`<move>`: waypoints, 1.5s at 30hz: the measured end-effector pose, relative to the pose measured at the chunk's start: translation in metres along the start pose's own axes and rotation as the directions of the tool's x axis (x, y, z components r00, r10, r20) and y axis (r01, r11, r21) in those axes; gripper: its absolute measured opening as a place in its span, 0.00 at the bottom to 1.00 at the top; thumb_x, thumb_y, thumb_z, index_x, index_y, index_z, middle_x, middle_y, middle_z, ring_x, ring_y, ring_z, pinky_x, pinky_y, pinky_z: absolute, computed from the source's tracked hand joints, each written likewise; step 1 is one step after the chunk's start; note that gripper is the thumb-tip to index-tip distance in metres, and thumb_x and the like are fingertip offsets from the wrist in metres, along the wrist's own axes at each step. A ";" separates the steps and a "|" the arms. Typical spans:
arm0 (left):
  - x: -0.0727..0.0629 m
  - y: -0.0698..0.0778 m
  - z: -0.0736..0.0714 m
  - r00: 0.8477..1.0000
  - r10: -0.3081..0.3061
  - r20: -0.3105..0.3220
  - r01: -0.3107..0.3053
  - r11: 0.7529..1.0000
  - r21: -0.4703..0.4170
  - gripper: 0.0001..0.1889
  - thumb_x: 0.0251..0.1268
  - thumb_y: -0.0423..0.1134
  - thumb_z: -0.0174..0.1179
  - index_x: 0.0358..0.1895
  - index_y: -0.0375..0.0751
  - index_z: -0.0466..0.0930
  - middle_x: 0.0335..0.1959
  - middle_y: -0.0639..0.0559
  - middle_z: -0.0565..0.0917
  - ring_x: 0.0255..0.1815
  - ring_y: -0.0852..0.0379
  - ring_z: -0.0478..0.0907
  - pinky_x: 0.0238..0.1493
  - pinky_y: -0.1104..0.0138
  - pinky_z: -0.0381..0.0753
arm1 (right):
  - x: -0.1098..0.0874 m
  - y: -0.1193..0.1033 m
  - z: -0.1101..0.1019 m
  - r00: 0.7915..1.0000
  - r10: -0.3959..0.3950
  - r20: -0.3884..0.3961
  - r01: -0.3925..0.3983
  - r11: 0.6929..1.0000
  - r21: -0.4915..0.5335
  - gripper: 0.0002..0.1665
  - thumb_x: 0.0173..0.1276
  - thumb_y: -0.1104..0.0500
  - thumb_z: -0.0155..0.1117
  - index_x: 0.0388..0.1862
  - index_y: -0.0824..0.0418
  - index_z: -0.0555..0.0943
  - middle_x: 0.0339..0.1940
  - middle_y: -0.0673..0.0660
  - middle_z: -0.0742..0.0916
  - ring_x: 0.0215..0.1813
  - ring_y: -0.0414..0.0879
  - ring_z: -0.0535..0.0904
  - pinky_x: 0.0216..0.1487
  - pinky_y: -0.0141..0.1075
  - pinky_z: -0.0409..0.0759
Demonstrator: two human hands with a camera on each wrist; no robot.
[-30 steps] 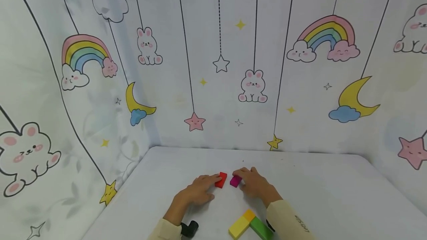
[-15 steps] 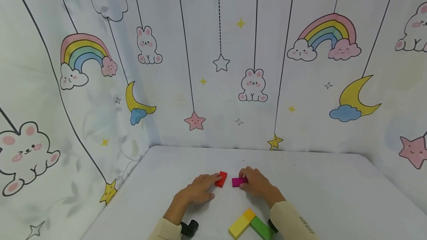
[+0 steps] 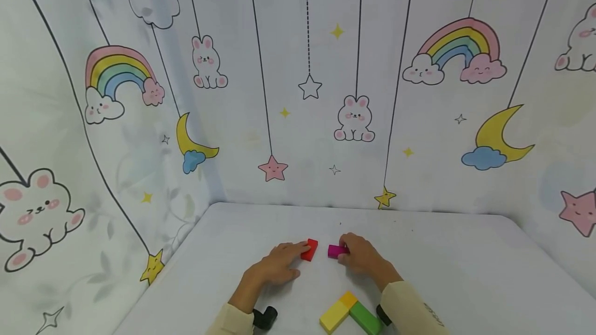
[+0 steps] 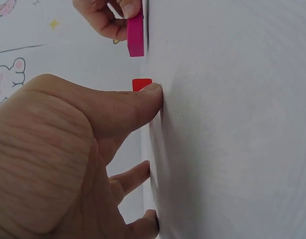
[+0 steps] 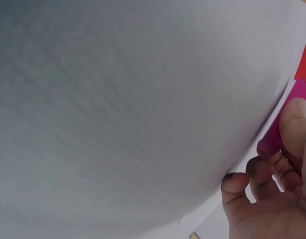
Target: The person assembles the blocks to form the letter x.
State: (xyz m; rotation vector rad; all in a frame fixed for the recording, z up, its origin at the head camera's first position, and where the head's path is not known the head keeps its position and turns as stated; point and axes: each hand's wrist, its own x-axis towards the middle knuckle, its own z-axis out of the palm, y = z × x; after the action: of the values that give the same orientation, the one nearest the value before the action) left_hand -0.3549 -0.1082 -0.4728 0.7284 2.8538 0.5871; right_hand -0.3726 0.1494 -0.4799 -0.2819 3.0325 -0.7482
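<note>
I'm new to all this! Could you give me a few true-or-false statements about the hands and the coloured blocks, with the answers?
1. The right hand pinches the magenta block. True.
2. The left hand touches the red block. True.
3. The red block and the magenta block are touching. False: the head view shows a gap between them.
4. The green block, orange block and yellow block lie on the table. True.
5. The left hand grips the yellow block. False: neither hand is on it.
</note>
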 end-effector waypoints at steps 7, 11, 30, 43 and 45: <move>0.000 -0.001 0.000 1.000 0.013 -0.003 -0.013 1.000 0.009 0.33 0.66 0.39 0.65 0.75 0.57 0.68 0.76 0.55 0.69 0.76 0.45 0.61 0.66 0.36 0.69 | -0.001 0.000 -0.004 1.000 -0.005 -0.008 0.004 1.000 -0.009 0.18 0.66 0.57 0.73 0.51 0.59 0.79 0.39 0.51 0.80 0.44 0.47 0.75 0.53 0.45 0.82; 0.000 -0.001 0.001 1.000 0.011 -0.004 -0.011 1.000 0.005 0.34 0.66 0.39 0.65 0.75 0.57 0.68 0.76 0.56 0.69 0.76 0.45 0.61 0.65 0.35 0.70 | -0.004 0.000 -0.007 0.999 -0.049 -0.018 0.049 0.999 -0.017 0.16 0.66 0.58 0.73 0.49 0.60 0.80 0.37 0.51 0.79 0.42 0.47 0.74 0.51 0.44 0.81; 0.003 -0.001 0.003 1.000 -0.008 -0.003 0.008 1.000 0.013 0.35 0.66 0.40 0.66 0.75 0.61 0.67 0.76 0.58 0.68 0.76 0.48 0.61 0.67 0.38 0.70 | -0.009 0.008 -0.017 0.992 -0.118 -0.042 0.117 0.993 -0.013 0.13 0.65 0.62 0.73 0.47 0.62 0.81 0.35 0.50 0.79 0.41 0.45 0.74 0.50 0.43 0.81; 0.003 0.001 0.001 1.000 -0.023 0.006 0.023 1.000 -0.004 0.35 0.66 0.40 0.67 0.75 0.60 0.67 0.76 0.56 0.68 0.76 0.46 0.61 0.65 0.35 0.70 | -0.016 0.011 -0.018 0.987 -0.145 -0.065 0.145 0.989 -0.015 0.13 0.63 0.63 0.74 0.44 0.61 0.81 0.34 0.49 0.78 0.40 0.44 0.73 0.48 0.42 0.80; 0.003 0.001 0.002 1.000 -0.023 0.004 0.023 1.000 0.002 0.35 0.65 0.40 0.67 0.75 0.60 0.68 0.76 0.56 0.68 0.76 0.46 0.61 0.66 0.36 0.70 | -0.017 0.011 -0.019 0.988 -0.144 -0.064 0.143 0.990 -0.014 0.13 0.63 0.63 0.74 0.45 0.61 0.81 0.34 0.49 0.78 0.40 0.44 0.73 0.49 0.42 0.80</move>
State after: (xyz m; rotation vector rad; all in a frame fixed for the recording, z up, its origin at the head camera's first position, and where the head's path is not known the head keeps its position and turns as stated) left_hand -0.3565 -0.1057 -0.4740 0.6955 2.8558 0.5794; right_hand -0.3589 0.1711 -0.4689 -0.4901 3.1039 -0.7655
